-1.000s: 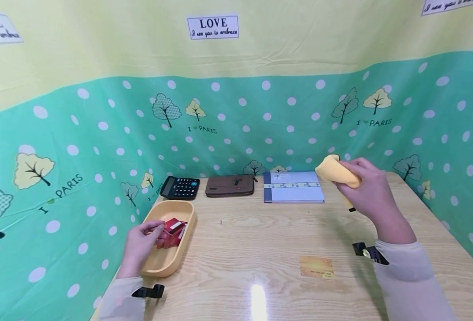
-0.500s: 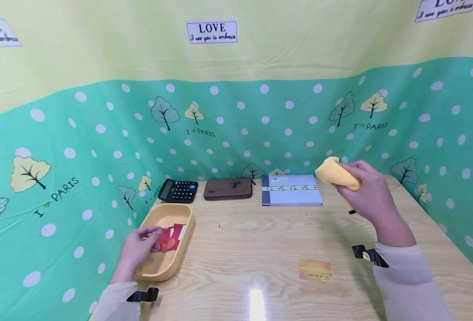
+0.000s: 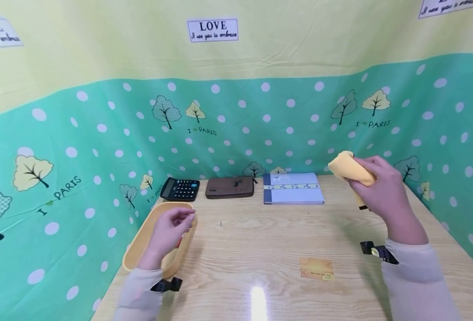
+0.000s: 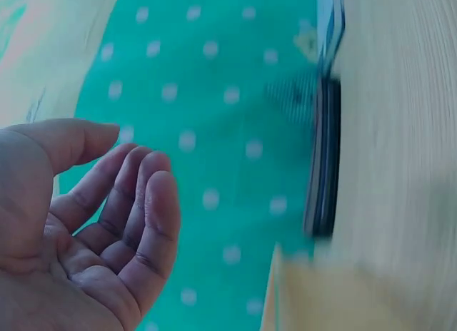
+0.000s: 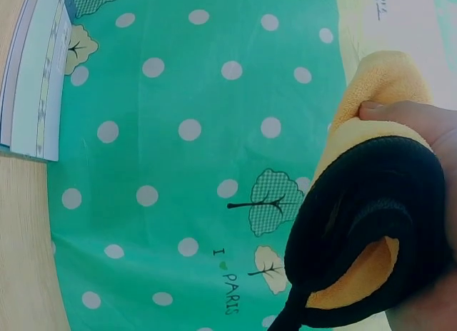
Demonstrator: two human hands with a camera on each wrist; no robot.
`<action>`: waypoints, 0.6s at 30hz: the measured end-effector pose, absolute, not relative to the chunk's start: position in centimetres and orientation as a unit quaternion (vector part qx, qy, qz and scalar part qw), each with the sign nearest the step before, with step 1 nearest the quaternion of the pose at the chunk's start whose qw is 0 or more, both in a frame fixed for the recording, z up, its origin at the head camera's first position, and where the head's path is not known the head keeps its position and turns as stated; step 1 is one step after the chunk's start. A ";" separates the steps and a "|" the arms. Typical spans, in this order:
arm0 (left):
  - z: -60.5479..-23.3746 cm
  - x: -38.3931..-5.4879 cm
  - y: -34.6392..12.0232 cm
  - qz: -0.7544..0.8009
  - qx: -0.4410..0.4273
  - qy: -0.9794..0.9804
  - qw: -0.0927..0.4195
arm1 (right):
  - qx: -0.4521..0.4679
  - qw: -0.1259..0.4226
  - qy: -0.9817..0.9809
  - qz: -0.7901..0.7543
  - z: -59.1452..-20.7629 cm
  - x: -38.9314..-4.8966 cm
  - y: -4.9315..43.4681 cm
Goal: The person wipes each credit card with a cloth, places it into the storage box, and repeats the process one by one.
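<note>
My left hand point(image 3: 168, 229) hovers over the yellow tray point(image 3: 142, 243) at the left of the table. In the left wrist view, that hand point(image 4: 107, 224) has loosely bent fingers and an empty palm. A bit of red card point(image 3: 179, 242) shows in the tray beside my hand, which hides most of the inside. My right hand point(image 3: 385, 191) grips a folded yellow cloth point(image 3: 350, 168) above the right side of the table. The right wrist view shows the cloth's black edging point(image 5: 364, 224) looped round, with the thumb pressed on the yellow pile.
Along the back stand a black calculator point(image 3: 182, 189), a brown zip wallet point(image 3: 229, 187) and a pale blue notebook point(image 3: 294, 189). A gold card point(image 3: 316, 269) lies on the wooden table point(image 3: 252, 245) front right of centre. A green dotted curtain point(image 3: 228, 116) encloses the table.
My left hand has let go of the red cards in the tray and moved right and upward. The tray's near end has shifted left. My right hand, still gripping the cloth, has drifted slightly right.
</note>
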State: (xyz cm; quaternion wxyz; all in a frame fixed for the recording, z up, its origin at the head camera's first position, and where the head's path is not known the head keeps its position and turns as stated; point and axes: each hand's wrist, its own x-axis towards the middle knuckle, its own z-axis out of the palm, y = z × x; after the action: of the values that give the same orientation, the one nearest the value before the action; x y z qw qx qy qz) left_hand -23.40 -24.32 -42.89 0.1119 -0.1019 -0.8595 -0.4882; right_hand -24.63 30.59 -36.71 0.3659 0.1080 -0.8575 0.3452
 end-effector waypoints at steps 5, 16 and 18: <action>-42.7 -24.2 -18.8 -0.478 -0.161 -0.861 0.067 | 0.103 0.383 -0.851 0.344 -36.7 -24.6 31.4; -44.3 -25.9 -8.7 -0.438 -0.267 -0.857 -0.045 | 0.100 0.393 -0.845 0.349 -36.8 -25.1 32.3; -44.6 -26.0 -7.2 -0.435 -0.282 -0.853 -0.061 | 0.097 0.397 -0.843 0.349 -36.8 -25.0 32.7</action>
State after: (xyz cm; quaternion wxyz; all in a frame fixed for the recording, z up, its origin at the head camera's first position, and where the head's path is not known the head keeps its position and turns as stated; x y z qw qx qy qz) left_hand -25.98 -7.21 -44.58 -0.0606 -0.2817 -0.8532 -0.4349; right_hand -25.05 32.66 -36.81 0.3967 0.0973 -0.8433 0.3493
